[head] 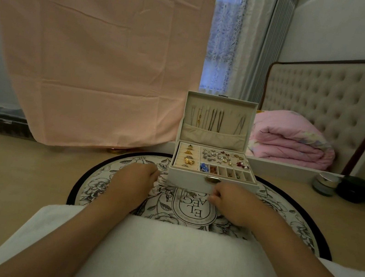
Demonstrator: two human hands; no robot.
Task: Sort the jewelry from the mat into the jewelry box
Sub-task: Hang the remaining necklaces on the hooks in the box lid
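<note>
Right hand [226, 200]: fingers curled in, tips pinched over a thin silvery chain [183, 195] that lies on the mat [122, 174] just in front of the box [212, 182]. Pinch looks closed on one end of the chain, though the contact is small and partly hidden by the knuckles. Left hand [137, 176]: loose fist, knuckles down on the mat beside the box's left front corner; whether it holds anything cannot be told.

The chain trails left from the right fingertips across the printed oval; its far end is too fine to trace.

Box: lid upright, necklaces hanging inside it above a pocket. Tray nearly full: rings in the left rolls, mixed earrings in the large right section, small pieces in the front row of cells.

Judgement: task near its end, with no other jewelry seen on the mat. For this step, the person should lift the chain straight up until it hangs free before moving it, so that it does not drag or knot. The left hand could steady the box. A lid hook appears the likely place for it, beside the other necklaces.
</note>
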